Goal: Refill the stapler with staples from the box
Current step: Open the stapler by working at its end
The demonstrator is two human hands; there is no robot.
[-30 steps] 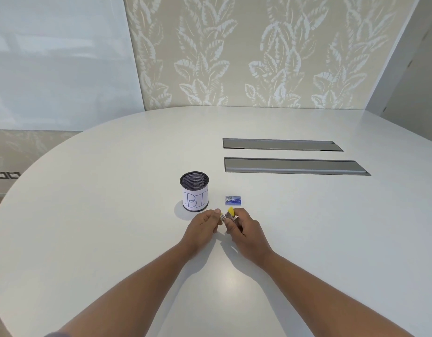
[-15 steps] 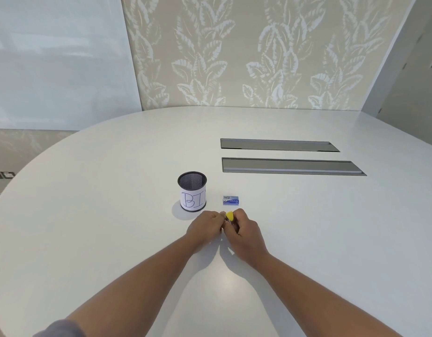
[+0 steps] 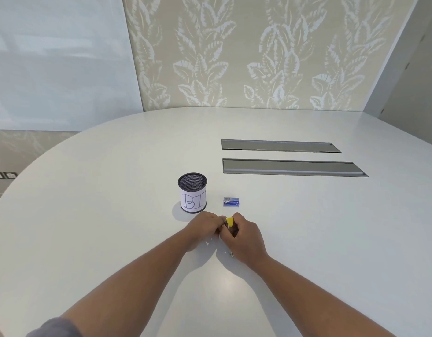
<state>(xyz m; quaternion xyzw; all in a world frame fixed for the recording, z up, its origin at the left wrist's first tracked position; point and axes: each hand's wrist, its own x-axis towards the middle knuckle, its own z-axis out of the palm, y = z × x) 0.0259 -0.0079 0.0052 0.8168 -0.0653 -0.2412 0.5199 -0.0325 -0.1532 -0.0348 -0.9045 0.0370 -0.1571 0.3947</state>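
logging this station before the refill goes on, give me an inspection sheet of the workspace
surface: white rounded table, two grey hatch panels set in it
job's things: yellow stapler held between both hands; blue staple box lying behind them, apart
clutter: black mesh cup with paper label, left of box; small metal bits by right wrist
hands: left hand and right hand closed around stapler
cables: nothing seen
surroundings: leaf-pattern wall, wall sockets at left

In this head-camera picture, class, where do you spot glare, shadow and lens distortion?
Head view: glare patch on the white table between the forearms; soft shadow left of the mesh cup; wide-angle bending curves the table edge; the yellow stapler is small and mostly hidden by hands.
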